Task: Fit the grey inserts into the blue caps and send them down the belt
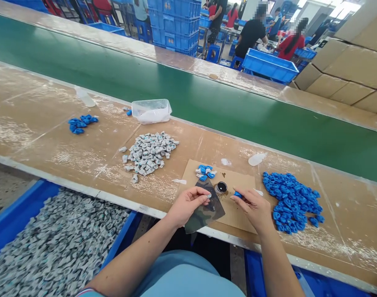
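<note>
Between the thumb and fingers of my left hand (190, 205) is a small grey piece (209, 196). My right hand (253, 207) pinches a small blue piece (237, 194), held apart from the grey one. Between and just beyond the hands stands a small round pot (221, 187) with dark contents. A camouflage cloth (203, 212) lies partly under my left hand on a cardboard sheet (242, 179). At the sheet's far left corner sits a cluster of joined blue and grey pieces (205, 172). What the small pieces are exactly, I cannot tell.
Grey pieces (149, 152) are heaped left, blue pieces (292, 202) right. A clear plastic box (151, 112) and a white bottle (257, 159) stand near the green conveyor belt (207, 97). A blue crate (30, 206) of grey pieces sits below left. Several people work beyond.
</note>
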`<state>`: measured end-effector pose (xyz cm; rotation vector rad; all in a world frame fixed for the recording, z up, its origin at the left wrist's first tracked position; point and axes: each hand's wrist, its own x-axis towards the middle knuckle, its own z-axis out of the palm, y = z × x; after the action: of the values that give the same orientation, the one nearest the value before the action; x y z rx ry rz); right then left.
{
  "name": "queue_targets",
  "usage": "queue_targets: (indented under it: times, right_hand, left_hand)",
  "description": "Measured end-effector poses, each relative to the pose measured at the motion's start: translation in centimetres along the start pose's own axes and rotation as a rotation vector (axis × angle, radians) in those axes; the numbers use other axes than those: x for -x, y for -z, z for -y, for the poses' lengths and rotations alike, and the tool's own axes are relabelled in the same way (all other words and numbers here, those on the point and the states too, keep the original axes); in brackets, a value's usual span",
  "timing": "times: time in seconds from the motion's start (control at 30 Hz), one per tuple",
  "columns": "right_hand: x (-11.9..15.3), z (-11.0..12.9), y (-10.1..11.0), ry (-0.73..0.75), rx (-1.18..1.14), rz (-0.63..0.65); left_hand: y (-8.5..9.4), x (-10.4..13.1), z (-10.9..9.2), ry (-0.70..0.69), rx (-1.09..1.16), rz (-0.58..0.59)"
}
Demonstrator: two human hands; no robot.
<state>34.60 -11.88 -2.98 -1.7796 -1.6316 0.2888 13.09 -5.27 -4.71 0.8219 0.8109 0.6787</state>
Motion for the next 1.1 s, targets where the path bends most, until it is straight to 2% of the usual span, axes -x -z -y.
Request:
queue_targets:
  times: [0.13, 0.57, 0.73, 1.1]
  right_hand:
    - [-0.5, 0.6, 0.1, 0.051, -0.043, 0.023]
    - [-1.0, 0.9, -0.3, 0.067, -0.044, 0.005]
    - [-1.1, 1.5, -0.3, 0.095, 0.004, 0.06]
    - [-1.6, 2.3, -0.6, 0.182, 0.086, 0.038]
  left_hand:
    - [0.0, -0.1, 0.0, 0.011, -0.002, 0.007]
    - [-0.2, -0.2, 0.0, 0.021, 0.004, 0.009]
    - [-0.3, -0.3, 0.3, 0.0, 0.025, 0.011]
    - [-0.2, -0.3, 0.7, -0.018, 0.008, 0.024]
